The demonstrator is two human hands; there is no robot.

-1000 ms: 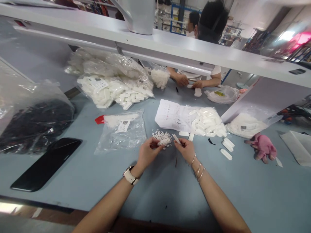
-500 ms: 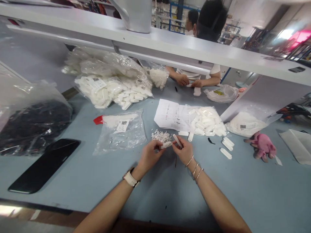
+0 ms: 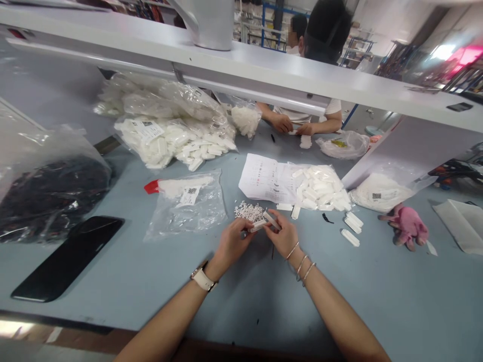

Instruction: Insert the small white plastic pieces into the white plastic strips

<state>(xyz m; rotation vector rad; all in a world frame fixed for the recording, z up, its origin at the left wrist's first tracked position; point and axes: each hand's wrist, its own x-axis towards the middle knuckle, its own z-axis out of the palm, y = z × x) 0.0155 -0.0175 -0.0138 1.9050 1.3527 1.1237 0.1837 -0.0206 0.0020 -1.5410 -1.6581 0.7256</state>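
In the head view my left hand pinches a white plastic casing between thumb and fingers. A second, narrow white plastic piece is gripped by my right hand, close against the first one; whether the two touch is too small to tell. Just beyond my fingers lies a heap of tiny white parts. Loose white casings rest behind my right hand, in front of an opened bag of white casings. A printed paper sheet lies partly under that bag.
Left of my hands are a flat clear bag and a black tray-like object. Full bags stand behind. Rightward lie several casings and a pink plush toy. A shelf crosses above; a co-worker's hands show beneath it.
The narrow piece in my right hand has tilted flatter and come nearer the casing in my left hand. My right fingers have shifted slightly to the left.
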